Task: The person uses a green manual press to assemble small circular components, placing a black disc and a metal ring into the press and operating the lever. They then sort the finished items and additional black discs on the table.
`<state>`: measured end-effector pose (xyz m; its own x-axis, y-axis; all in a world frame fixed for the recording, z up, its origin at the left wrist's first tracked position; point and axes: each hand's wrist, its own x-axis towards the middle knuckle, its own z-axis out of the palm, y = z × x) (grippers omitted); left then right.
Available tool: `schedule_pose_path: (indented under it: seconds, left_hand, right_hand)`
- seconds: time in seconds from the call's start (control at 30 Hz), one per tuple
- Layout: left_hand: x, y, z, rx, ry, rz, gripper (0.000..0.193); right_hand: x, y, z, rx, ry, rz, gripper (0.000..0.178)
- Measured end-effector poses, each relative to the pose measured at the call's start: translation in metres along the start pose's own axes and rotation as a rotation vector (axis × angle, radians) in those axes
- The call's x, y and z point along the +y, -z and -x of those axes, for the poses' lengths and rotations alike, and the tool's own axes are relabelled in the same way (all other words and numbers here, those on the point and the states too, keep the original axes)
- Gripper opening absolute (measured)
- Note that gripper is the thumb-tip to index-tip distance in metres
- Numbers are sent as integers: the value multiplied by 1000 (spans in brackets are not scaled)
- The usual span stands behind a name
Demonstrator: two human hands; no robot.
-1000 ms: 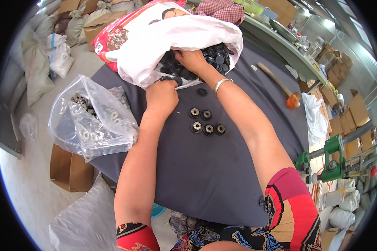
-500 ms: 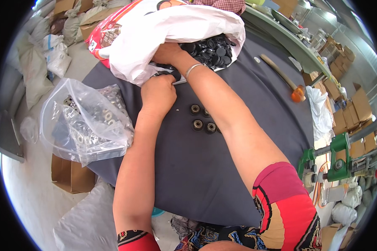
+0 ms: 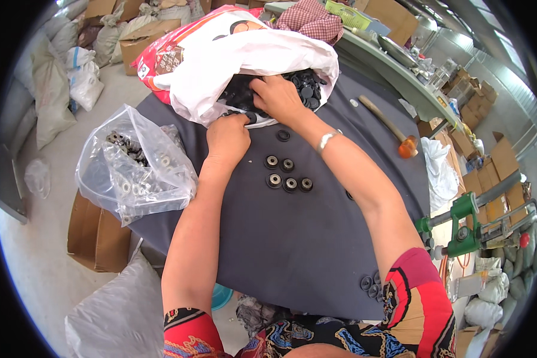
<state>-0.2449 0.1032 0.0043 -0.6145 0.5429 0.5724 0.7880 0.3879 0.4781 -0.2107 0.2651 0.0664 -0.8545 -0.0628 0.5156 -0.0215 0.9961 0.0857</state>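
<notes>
A white and red woven sack [image 3: 203, 74] lies with its mouth facing me, filled with black round plastic parts [image 3: 307, 92]. At its near lip, my left hand [image 3: 228, 140] is closed on the sack's edge, with black parts by its fingertips. My right hand [image 3: 280, 100] is in the mouth over the black parts, fingers bent and drawn together; what they hold, if anything, is hidden. On the dark cloth below sit several black wheels with metal bearings [image 3: 289, 184] and one black ring [image 3: 283, 136]. Left of my forearm rests a clear plastic bag of metal bearings [image 3: 140, 161].
A mallet with an orange head [image 3: 407, 147] lies on the right of the cloth-covered table [image 3: 268, 250]. More black round parts [image 3: 371, 287] are near my right sleeve. A green metal press [image 3: 462, 230] stands at the right. An open cardboard box [image 3: 98, 235] is at the lower left.
My right hand has drawn back from deeper in the sack and shifted right, uncovering the black ring and more wheels. My left hand keeps its place at the sack's lip.
</notes>
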Motion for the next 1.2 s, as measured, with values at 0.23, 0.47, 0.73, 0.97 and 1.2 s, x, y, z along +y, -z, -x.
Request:
schedule_pose_path:
  seconds: [0.23,0.47,0.73,0.97,1.2]
  left_hand:
    - [-3,3,5,122,71,124,25]
    - [21,31,49,-13,174,466,23]
    - [32,75,117,-239,293,640,22]
    - [37,106,169,-13,233,448,18]
    - [60,128,198,-107,-26,122,28]
  right_hand:
    - [-96,72,116,69,13,-518,17]
    - [-160,67,193,-117,37,-581,37]
    - [-154,97,230,-222,-9,-557,41]
    - [-137,162,262,-76,-206,-666,27]
    - [-126,264,330,185,-275,-416,25]
